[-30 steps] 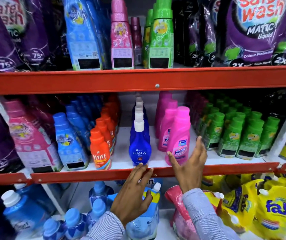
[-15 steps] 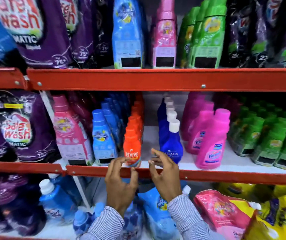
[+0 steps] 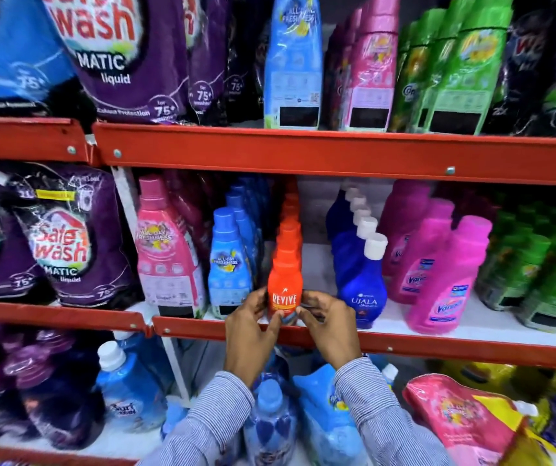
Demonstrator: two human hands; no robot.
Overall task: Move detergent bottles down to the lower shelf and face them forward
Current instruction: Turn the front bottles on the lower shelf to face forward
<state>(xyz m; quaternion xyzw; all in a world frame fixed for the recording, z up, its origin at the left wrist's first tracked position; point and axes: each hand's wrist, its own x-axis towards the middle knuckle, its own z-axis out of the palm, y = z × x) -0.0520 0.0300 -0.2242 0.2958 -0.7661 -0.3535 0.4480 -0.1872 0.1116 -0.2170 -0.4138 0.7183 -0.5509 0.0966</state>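
Observation:
An orange Revive bottle [image 3: 285,284] stands upright at the front of the middle shelf [image 3: 404,344], its label facing me. My left hand [image 3: 253,334] grips its lower left side and my right hand [image 3: 328,331] grips its lower right side, fingers pinching the base. More orange bottles line up behind it. A blue Ujala bottle [image 3: 362,284] with a white cap stands to its right, then a pink Vanish bottle [image 3: 448,280]. A light blue bottle [image 3: 231,264] stands to the left.
Red shelf rails run across at top [image 3: 303,153] and middle. Purple Safe Wash pouches [image 3: 68,237] fill the left. Green bottles [image 3: 539,274] crowd the right. The bottom shelf holds blue refill pouches [image 3: 327,418], a pink pouch [image 3: 461,418] and yellow pouches.
Both hands rose from the shelf rail and closed on the front orange Revive bottle. The view shifted left and nearer to the shelf.

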